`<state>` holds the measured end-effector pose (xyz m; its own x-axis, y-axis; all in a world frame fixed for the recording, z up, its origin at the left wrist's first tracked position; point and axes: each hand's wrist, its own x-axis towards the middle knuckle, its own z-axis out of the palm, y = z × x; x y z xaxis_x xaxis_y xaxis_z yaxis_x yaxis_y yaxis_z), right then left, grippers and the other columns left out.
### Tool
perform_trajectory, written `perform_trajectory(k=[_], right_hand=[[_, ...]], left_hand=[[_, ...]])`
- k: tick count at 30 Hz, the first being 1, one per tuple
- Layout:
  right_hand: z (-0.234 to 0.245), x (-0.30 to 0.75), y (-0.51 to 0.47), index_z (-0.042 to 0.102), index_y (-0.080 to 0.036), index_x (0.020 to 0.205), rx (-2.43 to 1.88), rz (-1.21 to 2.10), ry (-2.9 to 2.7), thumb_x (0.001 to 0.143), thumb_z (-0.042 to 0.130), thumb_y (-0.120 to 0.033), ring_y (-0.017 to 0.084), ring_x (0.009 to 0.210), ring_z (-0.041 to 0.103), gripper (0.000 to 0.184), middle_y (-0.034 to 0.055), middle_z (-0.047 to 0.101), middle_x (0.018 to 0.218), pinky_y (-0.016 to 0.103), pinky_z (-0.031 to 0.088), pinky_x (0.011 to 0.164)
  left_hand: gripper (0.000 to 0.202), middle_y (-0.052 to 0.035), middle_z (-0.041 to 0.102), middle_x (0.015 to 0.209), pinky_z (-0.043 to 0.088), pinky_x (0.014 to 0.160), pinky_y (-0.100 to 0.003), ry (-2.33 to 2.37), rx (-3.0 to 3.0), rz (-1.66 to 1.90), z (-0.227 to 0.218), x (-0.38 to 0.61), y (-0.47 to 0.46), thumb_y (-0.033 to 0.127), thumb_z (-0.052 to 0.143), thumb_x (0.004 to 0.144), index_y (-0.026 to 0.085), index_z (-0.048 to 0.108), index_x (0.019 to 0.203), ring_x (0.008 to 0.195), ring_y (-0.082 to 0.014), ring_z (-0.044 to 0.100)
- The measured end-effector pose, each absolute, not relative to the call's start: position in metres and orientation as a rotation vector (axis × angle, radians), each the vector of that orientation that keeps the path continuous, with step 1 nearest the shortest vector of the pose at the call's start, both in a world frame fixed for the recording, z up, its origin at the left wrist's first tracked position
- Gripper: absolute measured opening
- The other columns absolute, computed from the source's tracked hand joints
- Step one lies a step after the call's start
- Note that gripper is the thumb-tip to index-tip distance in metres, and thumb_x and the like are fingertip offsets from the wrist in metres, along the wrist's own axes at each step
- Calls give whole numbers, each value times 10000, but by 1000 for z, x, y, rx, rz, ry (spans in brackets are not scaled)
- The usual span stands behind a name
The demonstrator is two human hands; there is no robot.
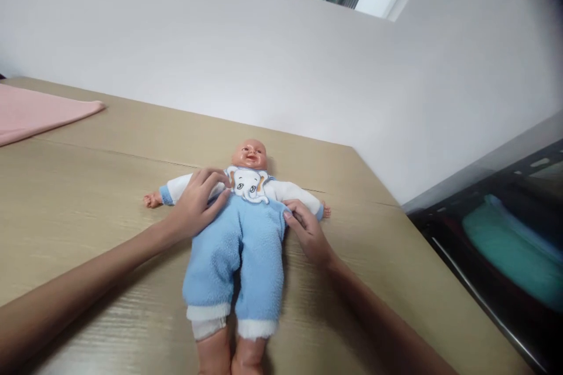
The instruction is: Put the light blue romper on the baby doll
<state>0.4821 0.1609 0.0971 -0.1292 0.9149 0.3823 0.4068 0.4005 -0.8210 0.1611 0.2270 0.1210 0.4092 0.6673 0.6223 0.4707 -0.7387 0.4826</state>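
Observation:
A baby doll (250,156) lies on its back on the wooden table, arms spread and head toward the wall. It wears a fluffy blue and white outfit (259,252) with an elephant face (247,184) on the chest. White cuffs end below the knees, and the feet run out of the picture. My left hand (200,202) rests on the chest beside the elephant, thumb and fingers closed on the outfit's edge. At the opposite side of the waist, my right hand (307,228) pinches the blue fabric between thumb and fingers.
A folded pink cloth (39,111) lies at the table's far left. Behind the table (109,187) rises a white wall (197,58) with an opening at the top. Beyond the right edge stands a dark piece of furniture (448,234) with a teal item (505,252) in it.

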Motion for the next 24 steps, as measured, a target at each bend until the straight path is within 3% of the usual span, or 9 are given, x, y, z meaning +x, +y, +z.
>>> perform_trajectory(k=[4,8,12,18,21,24], right_hand=[[83,480,176,644,-268,1025,-1210,848,-1521,1077,579,-662,250,883,694,402,26,704,911,392,613,854],[75,475,181,604,-273,1031,-1284,693,-1498,998,635,-703,271,889,690,432,38,696,936,425,615,845],[69,471,174,645,-264,1001,-1393,417,-1507,957,750,-569,305,989,639,326,75,690,1017,510,557,986],[77,465,160,650,-240,1178,-1394,189,-1518,965,695,-399,366,1155,652,269,146,718,1198,608,517,1078],[97,451,141,653,-252,1238,-1219,30,-1681,1030,652,-270,341,1257,666,209,129,728,1278,575,493,1149],[115,431,113,655,-259,1206,-947,-22,-1926,1042,598,-162,276,1130,717,198,72,759,1159,474,535,1060]], left_hand=[[284,-99,693,1240,486,1046,-467,1168,2223,1172,104,143,216,460,546,1165,210,624,1274,1147,-295,635],[360,-84,696,1117,487,979,-467,1129,2088,969,93,126,217,542,485,1132,215,635,1113,1050,-300,638],[383,-35,650,974,482,892,-419,1100,1976,882,89,117,221,589,491,1098,242,584,965,947,-275,608],[442,0,542,939,493,840,-387,1142,1821,914,79,123,224,675,440,1100,250,552,1059,873,-241,543],[423,-21,565,1018,514,891,-395,1149,1797,960,75,128,225,655,451,1095,244,552,1106,941,-245,567],[427,-46,611,1073,544,951,-423,1179,1781,969,77,130,227,649,460,1088,238,568,1131,1011,-262,613]])
